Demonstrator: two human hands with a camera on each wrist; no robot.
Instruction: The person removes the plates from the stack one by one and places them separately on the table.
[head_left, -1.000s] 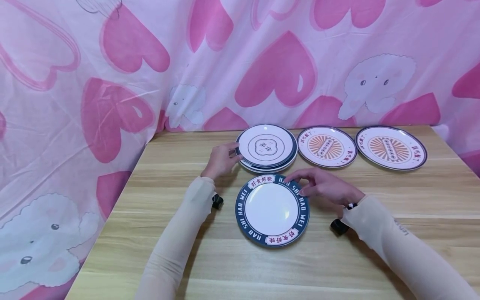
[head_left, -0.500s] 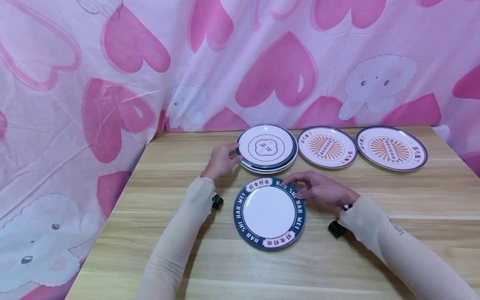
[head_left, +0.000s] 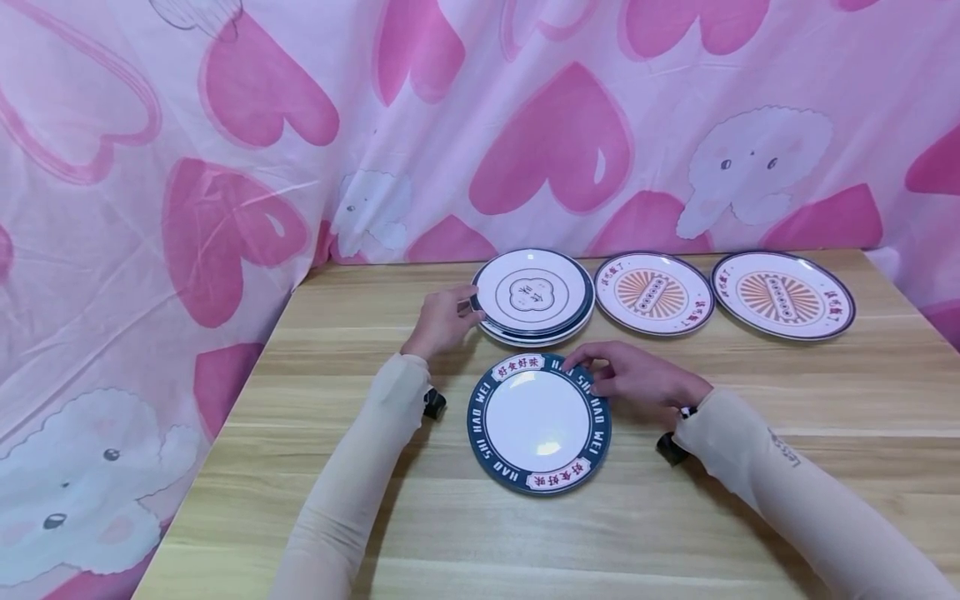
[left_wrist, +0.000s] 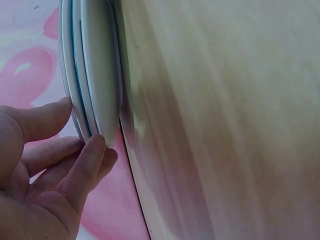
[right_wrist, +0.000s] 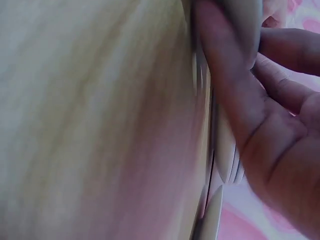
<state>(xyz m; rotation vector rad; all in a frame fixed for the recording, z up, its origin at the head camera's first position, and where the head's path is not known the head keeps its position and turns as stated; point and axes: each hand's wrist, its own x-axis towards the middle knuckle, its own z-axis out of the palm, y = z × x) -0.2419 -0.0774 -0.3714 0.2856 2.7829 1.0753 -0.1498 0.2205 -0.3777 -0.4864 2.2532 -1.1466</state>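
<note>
In the head view, my right hand [head_left: 637, 377] pinches the upper right rim of a plate [head_left: 536, 421] with a white centre and a dark blue lettered border. The right wrist view shows the thumb under this plate [right_wrist: 246, 25] and fingers on its other side. My left hand [head_left: 442, 321] touches the left edge of a stack of plates [head_left: 531, 292], whose top plate is white with a dark rim and a central emblem. From the left wrist, the thumb and fingertips [left_wrist: 92, 150] rest against the stacked rims [left_wrist: 100, 75].
Two white plates with orange sunburst patterns, one middle [head_left: 654, 293] and one far right [head_left: 782, 296], lie beside the stack along the back of the wooden table [head_left: 337, 333]. A pink heart-patterned cloth [head_left: 547, 125] hangs behind them.
The blue-bordered plate and my right hand have shifted slightly left and toward me since one second ago. My left hand has stayed at the stack.
</note>
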